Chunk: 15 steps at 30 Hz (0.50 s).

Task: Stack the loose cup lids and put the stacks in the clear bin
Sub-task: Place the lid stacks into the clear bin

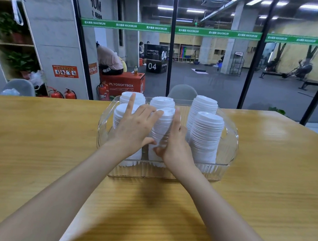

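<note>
Fingers (152, 113) of left hand (134, 127) and right hand (177, 147) grip the mid-front stack (162, 128) in the bin (229, 145); left index straight. Bin sits on tabletop (37, 138).

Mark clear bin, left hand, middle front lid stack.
clear bin (232, 151): head view, right wall.
left hand (134, 129): head view, back of hand.
middle front lid stack (162, 128): head view, side between the hands.

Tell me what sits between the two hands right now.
In the head view, a tall stack of white lids stands between the left hand and the right hand, inside the clear bin; both hands hold its sides.
</note>
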{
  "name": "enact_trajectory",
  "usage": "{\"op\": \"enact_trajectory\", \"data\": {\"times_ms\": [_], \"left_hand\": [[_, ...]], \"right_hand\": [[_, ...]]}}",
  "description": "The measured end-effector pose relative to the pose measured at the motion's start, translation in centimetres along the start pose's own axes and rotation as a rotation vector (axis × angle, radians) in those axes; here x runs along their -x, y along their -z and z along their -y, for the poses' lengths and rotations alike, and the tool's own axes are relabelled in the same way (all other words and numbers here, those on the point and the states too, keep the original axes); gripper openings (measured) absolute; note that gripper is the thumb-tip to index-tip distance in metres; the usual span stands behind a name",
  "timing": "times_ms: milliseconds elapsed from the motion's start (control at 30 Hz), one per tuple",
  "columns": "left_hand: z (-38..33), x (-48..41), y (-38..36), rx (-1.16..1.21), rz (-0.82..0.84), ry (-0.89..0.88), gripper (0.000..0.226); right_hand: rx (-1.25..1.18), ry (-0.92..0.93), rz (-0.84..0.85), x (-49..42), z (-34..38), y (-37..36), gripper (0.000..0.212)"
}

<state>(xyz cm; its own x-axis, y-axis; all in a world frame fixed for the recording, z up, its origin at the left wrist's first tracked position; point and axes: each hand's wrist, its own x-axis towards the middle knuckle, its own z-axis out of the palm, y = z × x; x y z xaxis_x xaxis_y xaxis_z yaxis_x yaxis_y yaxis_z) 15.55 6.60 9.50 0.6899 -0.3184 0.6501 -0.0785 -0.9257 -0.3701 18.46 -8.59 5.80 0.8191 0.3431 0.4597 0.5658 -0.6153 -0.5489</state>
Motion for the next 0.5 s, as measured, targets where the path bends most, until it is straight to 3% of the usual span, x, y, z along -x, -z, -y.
{"op": "enact_trajectory", "data": {"times_ms": [500], "left_hand": [[-1.2, 0.2, -0.9, 0.125, 0.020, 0.070, 0.087]], "right_hand": [[0.134, 0.201, -0.083, 0.8, -2.0, 1.0, 0.096]]}}
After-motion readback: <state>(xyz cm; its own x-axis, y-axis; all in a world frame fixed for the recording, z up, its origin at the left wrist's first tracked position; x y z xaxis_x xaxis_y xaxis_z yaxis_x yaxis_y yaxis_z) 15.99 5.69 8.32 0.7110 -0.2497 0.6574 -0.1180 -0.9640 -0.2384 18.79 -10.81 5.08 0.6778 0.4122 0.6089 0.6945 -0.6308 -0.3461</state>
